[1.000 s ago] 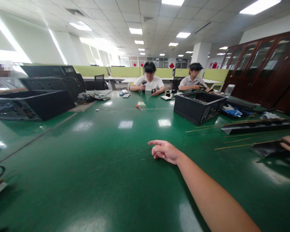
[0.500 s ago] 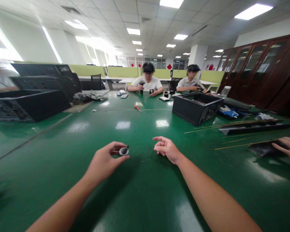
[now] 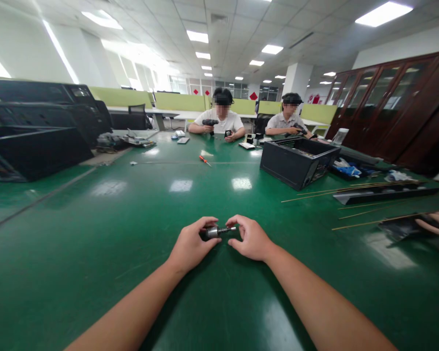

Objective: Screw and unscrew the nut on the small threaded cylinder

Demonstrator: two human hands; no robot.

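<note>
My left hand [image 3: 193,243] grips a small silvery metal cylinder with a thin dark shaft [image 3: 212,232] between thumb and fingers, just above the green table. The shaft points right and ends in a bright tip. Around that tip my right hand [image 3: 250,237] curves, its thumb and fingers apart. Whether a finger of it touches the tip I cannot tell. The part's left end is hidden inside my left hand.
An orange screwdriver [image 3: 205,160] lies on the green table [image 3: 149,204]. Black computer cases [image 3: 296,161] stand right and left. Thin brass-coloured rods [image 3: 314,194] lie right, near another person's hand [image 3: 437,226]. Across sits a person holding a power drill [image 3: 209,123], beside another person.
My left hand has moved right with the metal part and turned it so the shaft points right. My right hand has come in at the shaft's tip. The view has shifted slightly.
</note>
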